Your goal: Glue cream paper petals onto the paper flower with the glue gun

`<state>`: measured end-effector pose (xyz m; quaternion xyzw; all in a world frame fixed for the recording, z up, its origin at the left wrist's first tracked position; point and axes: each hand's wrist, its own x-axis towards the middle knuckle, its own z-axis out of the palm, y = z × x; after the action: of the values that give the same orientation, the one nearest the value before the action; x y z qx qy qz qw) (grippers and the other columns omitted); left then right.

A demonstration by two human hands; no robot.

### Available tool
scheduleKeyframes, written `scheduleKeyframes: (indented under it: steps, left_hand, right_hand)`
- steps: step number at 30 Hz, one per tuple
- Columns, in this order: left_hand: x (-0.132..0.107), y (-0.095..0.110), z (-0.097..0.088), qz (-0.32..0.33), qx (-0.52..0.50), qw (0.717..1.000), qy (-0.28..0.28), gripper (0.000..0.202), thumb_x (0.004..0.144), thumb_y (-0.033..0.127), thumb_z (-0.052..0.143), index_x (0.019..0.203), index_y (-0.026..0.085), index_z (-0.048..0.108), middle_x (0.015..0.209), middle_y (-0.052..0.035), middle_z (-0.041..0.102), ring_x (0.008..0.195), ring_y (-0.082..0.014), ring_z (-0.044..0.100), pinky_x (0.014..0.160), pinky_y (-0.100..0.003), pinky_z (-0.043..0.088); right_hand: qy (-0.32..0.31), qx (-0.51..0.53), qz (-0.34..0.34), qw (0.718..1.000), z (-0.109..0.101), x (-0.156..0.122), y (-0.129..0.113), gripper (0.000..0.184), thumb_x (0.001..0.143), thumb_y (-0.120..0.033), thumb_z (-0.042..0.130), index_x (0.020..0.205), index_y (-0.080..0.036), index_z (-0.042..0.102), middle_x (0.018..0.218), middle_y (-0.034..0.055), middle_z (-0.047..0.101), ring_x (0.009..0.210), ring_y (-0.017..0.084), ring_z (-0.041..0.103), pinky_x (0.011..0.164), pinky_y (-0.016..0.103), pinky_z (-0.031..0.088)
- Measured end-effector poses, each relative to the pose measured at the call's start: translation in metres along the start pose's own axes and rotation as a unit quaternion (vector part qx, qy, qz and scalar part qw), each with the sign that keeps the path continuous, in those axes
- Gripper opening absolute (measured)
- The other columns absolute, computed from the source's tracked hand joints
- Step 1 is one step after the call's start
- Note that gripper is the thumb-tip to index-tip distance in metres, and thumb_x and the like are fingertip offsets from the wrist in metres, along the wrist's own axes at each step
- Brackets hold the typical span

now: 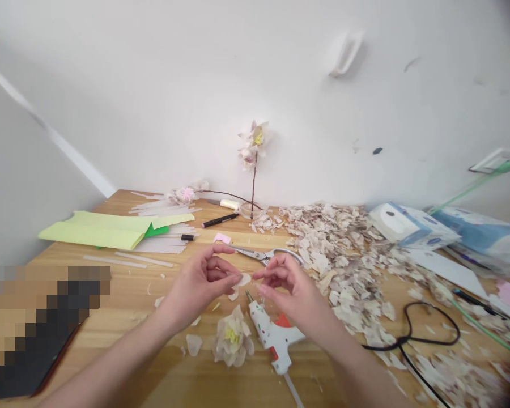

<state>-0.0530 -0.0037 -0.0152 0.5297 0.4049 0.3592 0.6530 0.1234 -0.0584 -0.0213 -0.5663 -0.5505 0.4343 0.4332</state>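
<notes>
My left hand (202, 280) and my right hand (287, 283) meet above the wooden table (123, 294), both pinching a small pale paper petal (243, 279) between their fingertips. Just below them lie a finished paper flower (233, 340) with a yellow centre and a white glue gun (274, 334), its nozzle pointing up toward the petal. A loose petal (194, 344) rests left of the flower. Scissors (261, 254) lie behind my hands.
A heap of petal scraps (348, 255) covers the right half. Yellow-green paper sheets (110, 228), glue sticks (153, 243), a black marker (220, 220), a flower branch in a holder (255, 164), tissue packs (412, 226) and a black cord (412, 334) surround the work spot.
</notes>
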Motion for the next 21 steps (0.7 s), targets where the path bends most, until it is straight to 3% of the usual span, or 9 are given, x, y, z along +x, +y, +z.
scheduleKeyframes:
  steps: [8,13,17,19,21]
  left_hand:
    - [0.000,-0.001,-0.002,0.006,0.015,1.000,-0.003,0.040,0.065,0.022,0.073,0.099,0.019,0.052,0.067,0.0038,0.064,0.058,-0.0104,0.062,0.059,-0.024,0.053]
    - [0.005,0.000,-0.008,0.030,0.037,0.998,0.032,0.041,0.065,0.027,0.073,0.100,0.019,0.054,0.068,0.0025,0.065,0.060,-0.0127,0.063,0.060,-0.026,0.054]
    - [0.015,0.002,-0.028,0.107,0.124,0.978,0.126,0.039,0.066,0.031,0.071,0.099,0.019,0.054,0.073,-0.0010,0.067,0.069,-0.0166,0.066,0.067,-0.030,0.054]
    - [0.022,0.007,-0.048,0.160,0.204,0.943,0.210,0.039,0.068,0.032,0.069,0.102,0.020,0.055,0.077,-0.0022,0.068,0.075,-0.0179,0.066,0.070,-0.030,0.053]
    - [0.026,0.015,-0.072,0.173,0.258,0.900,0.306,0.041,0.068,0.033,0.068,0.105,0.021,0.056,0.081,-0.0028,0.069,0.076,-0.0182,0.066,0.071,-0.030,0.053]
  right_hand:
    - [0.029,-0.002,0.008,1.000,0.002,0.003,0.001,0.019,0.077,-0.022,0.057,0.081,-0.025,0.039,0.082,-0.0006,0.070,0.081,0.017,0.064,0.073,0.032,0.047]
    - [0.095,-0.052,0.004,0.994,-0.018,0.006,0.010,0.019,0.077,-0.027,0.059,0.080,-0.025,0.040,0.084,0.0006,0.071,0.083,0.019,0.066,0.076,0.034,0.047]
    - [0.156,-0.105,0.007,0.982,-0.056,-0.001,0.030,0.021,0.075,-0.037,0.060,0.079,-0.025,0.043,0.087,0.0045,0.072,0.084,0.023,0.066,0.074,0.037,0.048]
    - [0.201,-0.140,0.013,0.969,-0.082,-0.009,0.042,0.024,0.072,-0.041,0.062,0.079,-0.025,0.045,0.087,0.0069,0.072,0.085,0.026,0.066,0.074,0.040,0.049]
    - [0.256,-0.197,0.005,0.946,-0.109,-0.019,0.054,0.022,0.073,-0.042,0.059,0.081,-0.025,0.048,0.090,0.0081,0.071,0.089,0.028,0.064,0.078,0.043,0.048]
